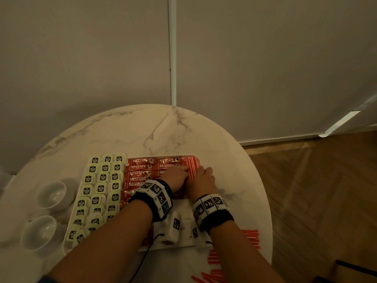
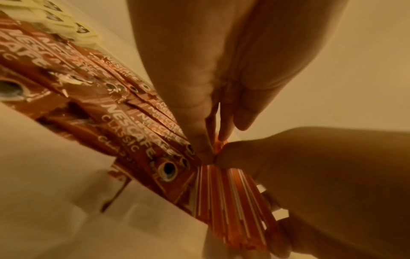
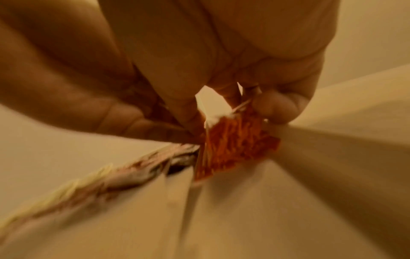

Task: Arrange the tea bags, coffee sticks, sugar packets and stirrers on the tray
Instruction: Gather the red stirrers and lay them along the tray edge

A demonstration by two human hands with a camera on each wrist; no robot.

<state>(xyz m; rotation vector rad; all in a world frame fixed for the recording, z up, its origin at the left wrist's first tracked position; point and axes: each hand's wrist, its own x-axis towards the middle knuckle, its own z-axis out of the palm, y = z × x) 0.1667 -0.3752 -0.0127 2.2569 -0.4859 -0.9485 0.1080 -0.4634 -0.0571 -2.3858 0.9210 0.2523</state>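
**Stirrer bundle at tray's far right end, both hands on it**

Setting: round marble surface against a plain wall, dim warm light.

Left to right:
- Two white cups on the surface, left of the tray; not involved.
- White tray: tea bags fill the left block in rows; coffee sticks fill the centre, long axes running left-right.
- Stirrers, orange/white, sit at the tray's far right, long axes running near-far, i.e. crosswise to the coffee sticks and touching their ends.
- Left hand is on the bundle's left flank; its fingers are straight, pressed together, tips on the stirrers.
- Right hand is on the right flank; its fingers are curled in against the bundle.
- More stirrers lie loose on the surface near the right forearm, off the tray. Sugar packets: not identified.

Judgement: squaring-up step. The bundle lies directly between the two hands, so the coming move is prob. an inward squeeze across the short axis. Risk: stirrers riding up over the coffee sticks.
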